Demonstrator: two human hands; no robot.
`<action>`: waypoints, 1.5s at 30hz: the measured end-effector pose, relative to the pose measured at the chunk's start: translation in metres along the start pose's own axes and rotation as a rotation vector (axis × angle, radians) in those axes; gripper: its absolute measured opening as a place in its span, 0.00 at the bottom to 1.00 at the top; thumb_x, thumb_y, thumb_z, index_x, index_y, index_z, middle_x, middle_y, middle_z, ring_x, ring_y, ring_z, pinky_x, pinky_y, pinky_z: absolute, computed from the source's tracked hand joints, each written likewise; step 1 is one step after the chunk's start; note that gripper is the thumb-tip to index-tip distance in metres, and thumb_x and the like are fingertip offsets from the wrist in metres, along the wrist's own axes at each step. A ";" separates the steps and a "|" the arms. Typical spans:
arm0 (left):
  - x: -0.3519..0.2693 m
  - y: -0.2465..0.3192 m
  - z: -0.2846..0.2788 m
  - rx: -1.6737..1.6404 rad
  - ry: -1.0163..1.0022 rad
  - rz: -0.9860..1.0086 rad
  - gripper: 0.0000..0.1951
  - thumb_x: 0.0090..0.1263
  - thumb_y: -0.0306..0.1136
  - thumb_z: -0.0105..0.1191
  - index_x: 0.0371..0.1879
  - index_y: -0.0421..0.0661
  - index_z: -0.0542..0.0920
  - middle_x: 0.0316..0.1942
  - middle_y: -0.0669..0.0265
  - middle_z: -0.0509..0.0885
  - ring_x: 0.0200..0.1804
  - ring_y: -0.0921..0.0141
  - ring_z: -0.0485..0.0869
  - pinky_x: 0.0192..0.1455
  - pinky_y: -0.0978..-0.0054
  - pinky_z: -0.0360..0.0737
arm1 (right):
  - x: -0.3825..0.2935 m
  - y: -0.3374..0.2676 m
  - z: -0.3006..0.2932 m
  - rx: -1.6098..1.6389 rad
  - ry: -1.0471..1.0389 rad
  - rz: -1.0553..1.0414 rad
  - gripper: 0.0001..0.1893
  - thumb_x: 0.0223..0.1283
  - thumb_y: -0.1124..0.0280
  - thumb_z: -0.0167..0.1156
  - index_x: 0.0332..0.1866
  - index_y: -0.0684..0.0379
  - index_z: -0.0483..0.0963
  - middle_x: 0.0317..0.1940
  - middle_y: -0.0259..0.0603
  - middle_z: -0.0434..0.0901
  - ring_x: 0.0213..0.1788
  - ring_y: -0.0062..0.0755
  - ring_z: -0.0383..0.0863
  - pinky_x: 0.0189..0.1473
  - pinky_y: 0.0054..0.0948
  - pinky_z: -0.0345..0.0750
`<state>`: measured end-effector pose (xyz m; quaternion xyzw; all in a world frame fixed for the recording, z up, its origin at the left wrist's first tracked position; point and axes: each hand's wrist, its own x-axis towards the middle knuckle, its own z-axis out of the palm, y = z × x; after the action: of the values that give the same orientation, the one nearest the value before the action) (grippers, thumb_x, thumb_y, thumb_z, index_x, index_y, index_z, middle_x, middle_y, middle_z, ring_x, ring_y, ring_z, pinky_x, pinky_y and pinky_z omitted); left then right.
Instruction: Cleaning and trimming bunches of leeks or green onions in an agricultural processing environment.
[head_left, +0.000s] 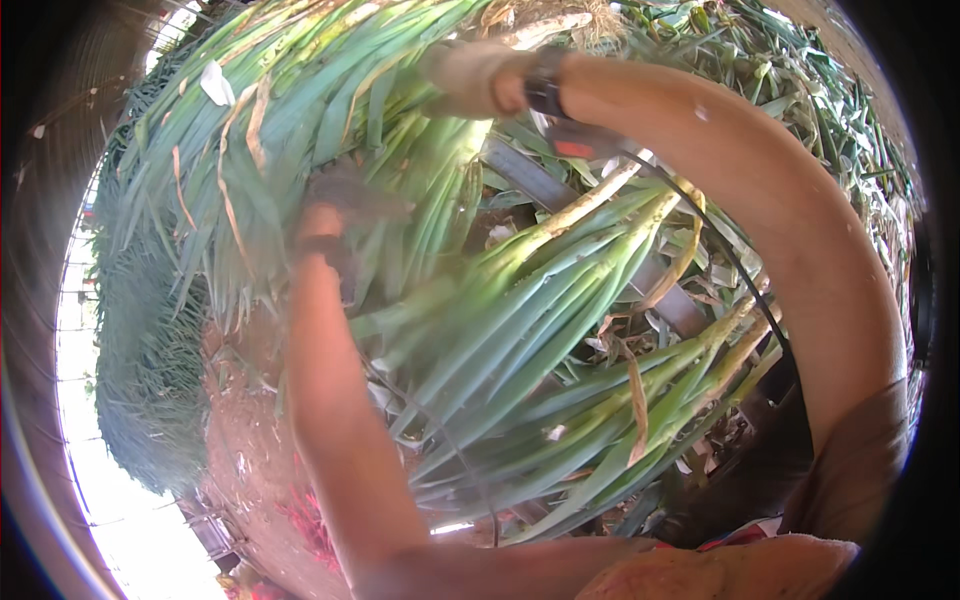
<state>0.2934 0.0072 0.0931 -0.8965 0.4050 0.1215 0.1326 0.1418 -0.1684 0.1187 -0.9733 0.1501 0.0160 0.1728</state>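
Leeks with long green leaves and pale stems lie before me in overlapping bunches. My right hand (466, 79), in a light glove, is at the stem end of the upper leeks (439, 169); blur and the hand's angle hide whether its fingers close on them. Lower and to the left, my gloved left hand (352, 193) touches the leaves of the big leek pile (277, 127), its fingers blurred among them. Nearer to me, more leeks (555, 277) lie slanted across a metal bar (667, 296), their pale ends to the right. Another bunch (637, 397) lies closest to my body.
A heap of loose leaves (810, 97) fills the upper right. Dense leek tops (150, 375) stand stacked at the left, beside brown ground (251, 435). A black cable (739, 266) runs along my right arm from a red-and-black device (576, 144). Red strands (311, 521) lie at lower left.
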 end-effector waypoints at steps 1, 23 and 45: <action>0.002 0.000 0.000 -0.036 -0.054 0.043 0.68 0.30 0.64 0.71 0.68 0.31 0.54 0.67 0.41 0.62 0.70 0.50 0.61 0.72 0.57 0.57 | 0.021 -0.002 0.006 -0.027 0.056 0.010 0.21 0.71 0.53 0.46 0.52 0.61 0.74 0.37 0.45 0.79 0.40 0.34 0.80 0.47 0.31 0.79; -0.126 0.040 0.111 -0.182 0.306 0.288 0.41 0.43 0.57 0.66 0.52 0.37 0.74 0.41 0.51 0.83 0.41 0.55 0.82 0.58 0.63 0.72 | -0.097 0.015 0.006 -0.055 -0.068 0.237 0.29 0.67 0.46 0.43 0.60 0.60 0.72 0.59 0.51 0.72 0.62 0.43 0.69 0.68 0.45 0.59; -0.011 0.055 -0.011 0.111 0.321 -0.019 0.51 0.42 0.47 0.69 0.68 0.43 0.59 0.64 0.47 0.67 0.67 0.54 0.67 0.66 0.62 0.68 | -0.211 0.024 0.031 -0.011 -0.060 0.017 0.28 0.63 0.43 0.46 0.39 0.60 0.82 0.34 0.47 0.83 0.56 0.49 0.72 0.62 0.48 0.62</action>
<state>0.2455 -0.0237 0.0993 -0.8995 0.4185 -0.0472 0.1166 -0.0659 -0.1190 0.0995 -0.9720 0.1530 0.0473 0.1719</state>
